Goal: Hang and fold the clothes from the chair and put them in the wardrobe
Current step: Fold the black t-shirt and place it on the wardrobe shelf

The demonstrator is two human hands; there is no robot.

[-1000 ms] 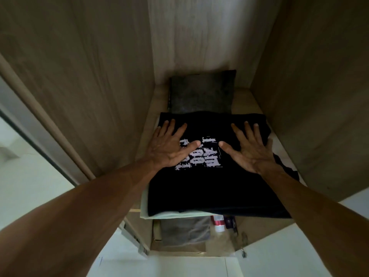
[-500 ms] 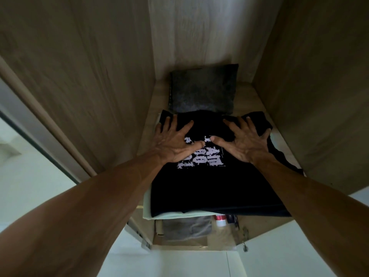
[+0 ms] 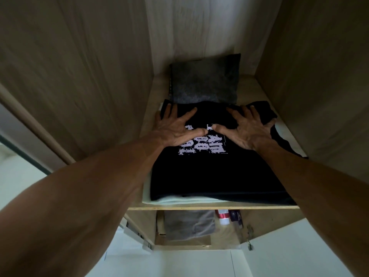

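Left hand (image 3: 175, 129) and right hand (image 3: 250, 129), fingers spread flat, are pressing the folded black white-printed T-shirt (image 3: 209, 174); even pressure would avoid rumpling.

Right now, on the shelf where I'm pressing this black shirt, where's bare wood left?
Bare shelf shows right of the grey piece at the back, up to the right wall, plus a thinner strip on its left. The front is crowded: the black T-shirt, on a pale folded piece, fills it under your left hand and right hand.
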